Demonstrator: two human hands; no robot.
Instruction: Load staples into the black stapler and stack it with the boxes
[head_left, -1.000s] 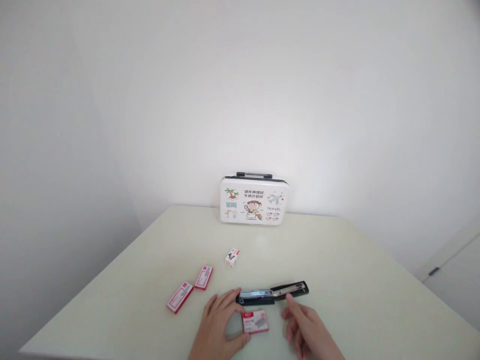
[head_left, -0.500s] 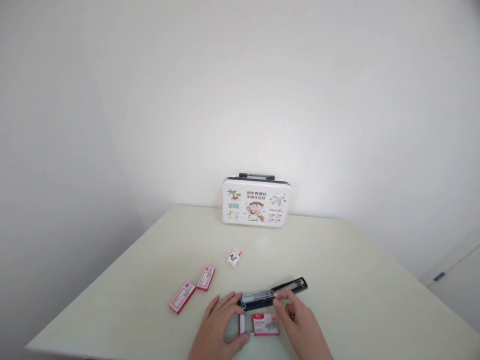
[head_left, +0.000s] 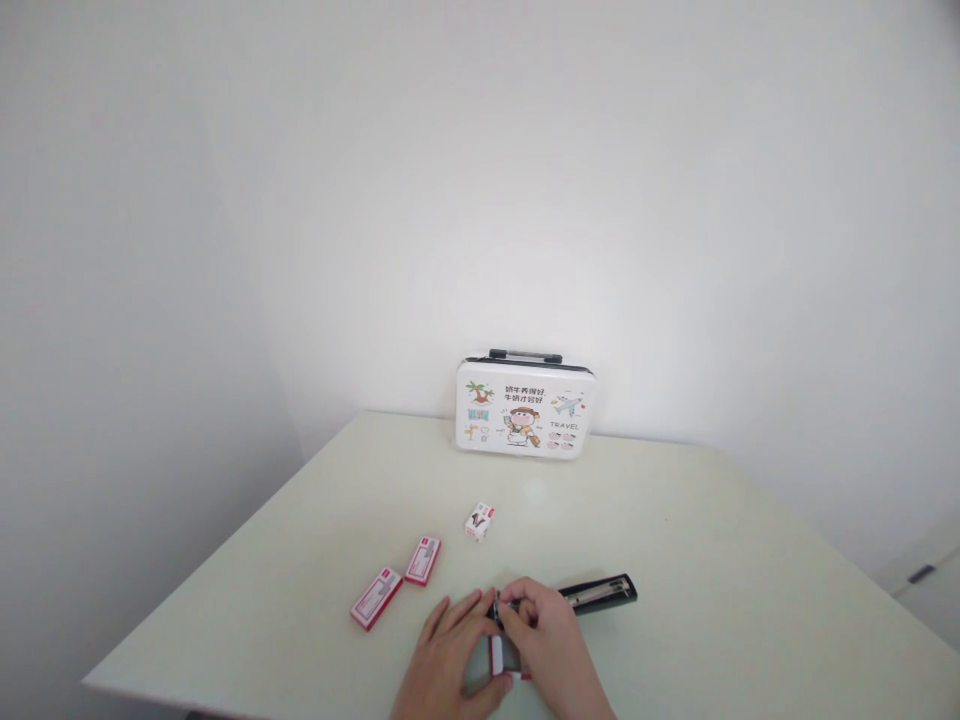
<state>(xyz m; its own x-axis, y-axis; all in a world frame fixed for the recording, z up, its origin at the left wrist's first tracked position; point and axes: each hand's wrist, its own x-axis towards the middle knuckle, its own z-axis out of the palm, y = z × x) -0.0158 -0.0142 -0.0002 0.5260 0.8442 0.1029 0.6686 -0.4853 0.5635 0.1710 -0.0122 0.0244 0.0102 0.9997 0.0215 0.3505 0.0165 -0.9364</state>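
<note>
A black stapler (head_left: 609, 594) lies opened out on the table, its long arm pointing right. My left hand (head_left: 448, 662) rests at its left end with the fingers spread, the forefinger touching that end. The thumb lies at the lower edge of a small red and white staple box (head_left: 496, 655), drawn partly open. My right hand (head_left: 546, 632) reaches across the stapler and covers its middle. Its thumb and forefinger are pinched together at the left end; what they hold, if anything, is hidden. The box's right part is behind this hand.
Two pink and white staple boxes (head_left: 376, 598) (head_left: 424, 561) lie to the left. A small white carton (head_left: 479, 521) with a stapler-like picture sits farther back. Against the wall stands a white cartoon-printed case (head_left: 525, 410) with a dark handle. The pale table (head_left: 675, 520) ends at the wall.
My right hand has moved left along the stapler, from its middle to its left end, and now covers most of the staple box. My left hand stays in place. The view has shifted slightly.
</note>
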